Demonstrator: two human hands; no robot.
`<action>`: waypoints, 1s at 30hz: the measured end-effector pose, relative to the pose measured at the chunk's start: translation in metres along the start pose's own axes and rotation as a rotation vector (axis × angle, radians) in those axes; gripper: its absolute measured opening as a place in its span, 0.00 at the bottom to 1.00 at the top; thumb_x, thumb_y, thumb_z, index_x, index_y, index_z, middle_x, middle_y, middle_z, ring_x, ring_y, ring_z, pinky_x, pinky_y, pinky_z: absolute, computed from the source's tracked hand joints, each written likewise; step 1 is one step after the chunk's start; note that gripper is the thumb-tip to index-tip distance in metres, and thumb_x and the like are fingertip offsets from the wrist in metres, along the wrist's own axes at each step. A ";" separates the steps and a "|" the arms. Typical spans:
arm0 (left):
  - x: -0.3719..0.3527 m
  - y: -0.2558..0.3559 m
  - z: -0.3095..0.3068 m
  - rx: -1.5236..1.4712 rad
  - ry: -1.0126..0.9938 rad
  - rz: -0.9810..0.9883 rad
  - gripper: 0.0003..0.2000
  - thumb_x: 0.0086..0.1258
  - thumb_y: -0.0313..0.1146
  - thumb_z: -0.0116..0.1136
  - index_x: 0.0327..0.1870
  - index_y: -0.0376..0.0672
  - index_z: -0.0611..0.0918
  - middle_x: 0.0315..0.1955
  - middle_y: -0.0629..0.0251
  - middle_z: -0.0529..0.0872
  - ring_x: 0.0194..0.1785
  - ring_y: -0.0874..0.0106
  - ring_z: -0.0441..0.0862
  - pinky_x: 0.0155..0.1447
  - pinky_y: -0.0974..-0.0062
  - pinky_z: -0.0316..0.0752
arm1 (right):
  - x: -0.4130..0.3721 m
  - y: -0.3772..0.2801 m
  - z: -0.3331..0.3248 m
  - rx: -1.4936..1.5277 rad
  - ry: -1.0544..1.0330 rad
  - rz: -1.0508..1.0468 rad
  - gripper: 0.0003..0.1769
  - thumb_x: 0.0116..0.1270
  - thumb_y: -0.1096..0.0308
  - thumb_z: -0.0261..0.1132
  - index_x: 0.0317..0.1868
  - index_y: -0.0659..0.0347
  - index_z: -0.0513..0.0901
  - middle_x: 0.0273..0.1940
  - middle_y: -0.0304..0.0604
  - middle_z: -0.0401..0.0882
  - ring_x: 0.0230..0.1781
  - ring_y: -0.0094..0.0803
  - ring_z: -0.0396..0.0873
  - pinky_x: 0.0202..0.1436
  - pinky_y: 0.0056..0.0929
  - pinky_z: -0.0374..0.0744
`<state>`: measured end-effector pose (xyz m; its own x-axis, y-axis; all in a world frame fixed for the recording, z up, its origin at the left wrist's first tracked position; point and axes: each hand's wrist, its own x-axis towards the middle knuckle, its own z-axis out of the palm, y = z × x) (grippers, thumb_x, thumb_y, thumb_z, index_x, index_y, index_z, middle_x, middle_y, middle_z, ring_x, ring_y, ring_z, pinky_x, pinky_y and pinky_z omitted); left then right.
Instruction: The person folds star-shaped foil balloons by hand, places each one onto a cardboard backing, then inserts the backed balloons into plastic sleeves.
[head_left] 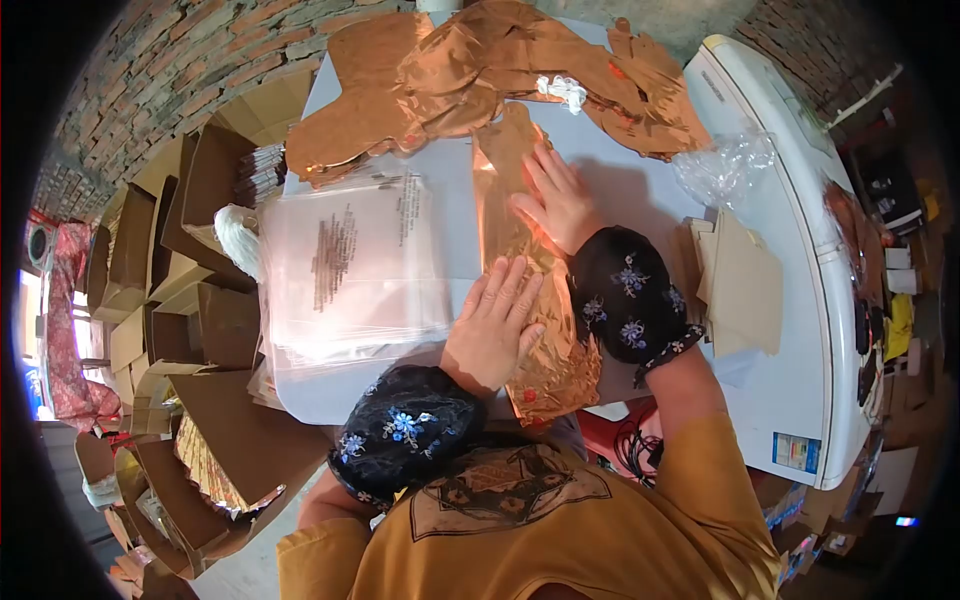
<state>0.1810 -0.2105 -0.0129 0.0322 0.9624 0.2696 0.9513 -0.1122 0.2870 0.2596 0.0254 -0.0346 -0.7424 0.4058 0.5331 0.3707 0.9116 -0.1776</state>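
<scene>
- Left hand (495, 320) lay flat with fingers spread, pressing the near end of the copper foil sheet (555, 360) on the white surface (450, 200).
- Right hand (555, 198) was open too, palm down further up the same sheet.
- Stack of clear bags (350, 260) sat just left of it, and 1 foil pile (480, 70) at the far edge.
</scene>
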 end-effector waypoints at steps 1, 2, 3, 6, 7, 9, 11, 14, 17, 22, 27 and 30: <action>0.000 0.000 0.000 -0.002 -0.003 -0.003 0.31 0.78 0.47 0.49 0.78 0.42 0.62 0.78 0.53 0.59 0.81 0.56 0.53 0.80 0.58 0.51 | 0.003 -0.002 -0.004 -0.031 -0.023 -0.010 0.36 0.73 0.45 0.59 0.70 0.65 0.70 0.73 0.54 0.65 0.76 0.51 0.60 0.77 0.48 0.59; 0.000 0.000 0.000 -0.005 -0.006 -0.007 0.31 0.78 0.47 0.49 0.78 0.42 0.62 0.78 0.53 0.59 0.81 0.56 0.53 0.80 0.58 0.51 | 0.006 -0.003 -0.009 -0.062 -0.047 -0.020 0.37 0.74 0.45 0.59 0.71 0.65 0.69 0.74 0.53 0.64 0.76 0.51 0.59 0.77 0.48 0.59; 0.001 0.001 0.000 -0.007 -0.008 -0.011 0.31 0.78 0.47 0.49 0.78 0.42 0.62 0.78 0.53 0.59 0.81 0.56 0.53 0.80 0.58 0.51 | 0.009 -0.005 -0.013 -0.094 -0.071 -0.030 0.37 0.74 0.45 0.58 0.72 0.64 0.68 0.75 0.52 0.64 0.77 0.50 0.58 0.77 0.49 0.58; 0.001 0.001 0.001 -0.004 0.002 -0.010 0.32 0.78 0.47 0.49 0.77 0.41 0.62 0.78 0.53 0.59 0.81 0.57 0.53 0.80 0.58 0.52 | 0.024 -0.023 -0.022 -0.119 -0.149 -0.189 0.39 0.75 0.42 0.55 0.75 0.63 0.64 0.77 0.50 0.60 0.78 0.50 0.55 0.79 0.50 0.55; 0.001 0.001 0.001 -0.003 0.005 -0.009 0.32 0.77 0.47 0.49 0.77 0.41 0.62 0.78 0.53 0.59 0.81 0.57 0.53 0.80 0.58 0.52 | 0.026 -0.027 -0.019 -0.078 -0.181 -0.208 0.40 0.75 0.41 0.54 0.75 0.63 0.63 0.77 0.50 0.58 0.79 0.49 0.54 0.79 0.51 0.54; 0.001 0.001 0.000 0.001 0.011 -0.004 0.32 0.77 0.47 0.50 0.77 0.41 0.63 0.78 0.53 0.59 0.81 0.57 0.53 0.80 0.58 0.52 | 0.031 -0.034 -0.012 0.004 -0.243 -0.246 0.41 0.76 0.40 0.52 0.76 0.63 0.61 0.78 0.49 0.56 0.79 0.49 0.53 0.80 0.51 0.52; 0.000 0.002 0.000 -0.001 0.015 -0.002 0.32 0.77 0.47 0.50 0.77 0.40 0.63 0.77 0.52 0.60 0.81 0.56 0.53 0.80 0.58 0.52 | 0.035 -0.030 0.005 0.014 -0.286 -0.233 0.42 0.76 0.39 0.51 0.76 0.63 0.61 0.78 0.49 0.56 0.79 0.49 0.53 0.81 0.52 0.51; 0.001 0.001 -0.001 -0.002 0.018 -0.002 0.32 0.76 0.47 0.51 0.77 0.40 0.64 0.77 0.52 0.60 0.81 0.56 0.54 0.80 0.59 0.52 | 0.040 -0.028 0.014 0.038 -0.299 -0.220 0.43 0.75 0.37 0.51 0.75 0.64 0.62 0.78 0.49 0.57 0.79 0.48 0.53 0.81 0.52 0.51; 0.002 0.002 0.000 -0.013 0.021 -0.005 0.32 0.76 0.46 0.52 0.76 0.39 0.64 0.77 0.52 0.61 0.81 0.56 0.54 0.80 0.58 0.52 | 0.041 -0.030 0.010 0.052 -0.326 -0.198 0.44 0.74 0.36 0.51 0.75 0.64 0.61 0.78 0.50 0.56 0.80 0.48 0.52 0.81 0.52 0.51; 0.002 0.002 0.000 -0.021 0.011 -0.006 0.32 0.75 0.46 0.52 0.76 0.39 0.64 0.77 0.50 0.61 0.81 0.55 0.54 0.80 0.58 0.52 | 0.042 -0.030 0.005 0.092 -0.346 -0.189 0.45 0.74 0.36 0.52 0.76 0.65 0.60 0.79 0.50 0.54 0.80 0.49 0.51 0.81 0.51 0.50; 0.002 0.002 0.000 -0.019 -0.001 -0.005 0.32 0.76 0.46 0.51 0.76 0.39 0.64 0.77 0.49 0.60 0.81 0.54 0.54 0.80 0.57 0.52 | 0.032 -0.026 -0.021 0.042 -0.219 -0.128 0.47 0.74 0.36 0.52 0.77 0.66 0.58 0.79 0.54 0.52 0.81 0.49 0.49 0.82 0.48 0.48; 0.001 0.002 -0.001 -0.006 -0.004 0.000 0.32 0.76 0.47 0.50 0.76 0.39 0.64 0.77 0.50 0.59 0.81 0.54 0.53 0.80 0.58 0.52 | 0.020 0.004 -0.013 -0.088 -0.259 -0.046 0.48 0.74 0.36 0.52 0.77 0.69 0.57 0.79 0.56 0.52 0.81 0.49 0.47 0.82 0.46 0.46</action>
<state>0.1823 -0.2096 -0.0110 0.0338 0.9635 0.2657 0.9495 -0.1140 0.2924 0.2534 0.0364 -0.0139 -0.8735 0.3774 0.3074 0.3716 0.9250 -0.0798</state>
